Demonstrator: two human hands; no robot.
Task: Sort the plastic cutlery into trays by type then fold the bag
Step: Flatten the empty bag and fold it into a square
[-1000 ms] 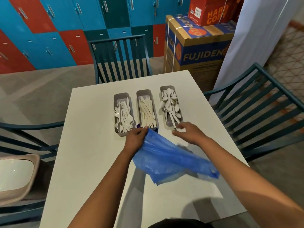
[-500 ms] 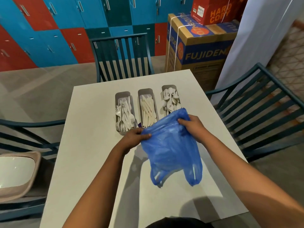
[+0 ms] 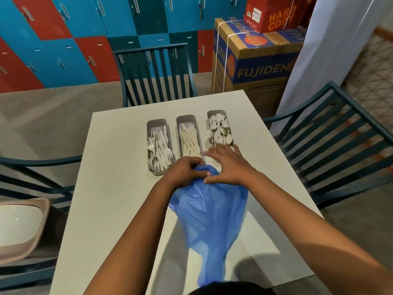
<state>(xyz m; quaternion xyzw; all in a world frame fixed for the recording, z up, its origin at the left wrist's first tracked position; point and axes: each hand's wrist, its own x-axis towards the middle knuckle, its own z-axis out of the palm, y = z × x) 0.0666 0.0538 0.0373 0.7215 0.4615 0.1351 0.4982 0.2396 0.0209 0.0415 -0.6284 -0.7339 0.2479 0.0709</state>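
Lockers behind, our left hand (image 3: 184, 171) pinches the bag (image 3: 209, 211) on the counter (image 3: 110, 188) below three trays (image 3: 157, 122); right hand (image 3: 228, 165) spread. Thin, slippery film: grip corners.

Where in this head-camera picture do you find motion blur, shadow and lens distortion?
Head view: the right hand has smeared, blurred fingers, while the left hand gripping the blue bag is sharper; dark arm shadows fall on the white table near the bottom edge; the wide lens bends the lockers and chairs outward.
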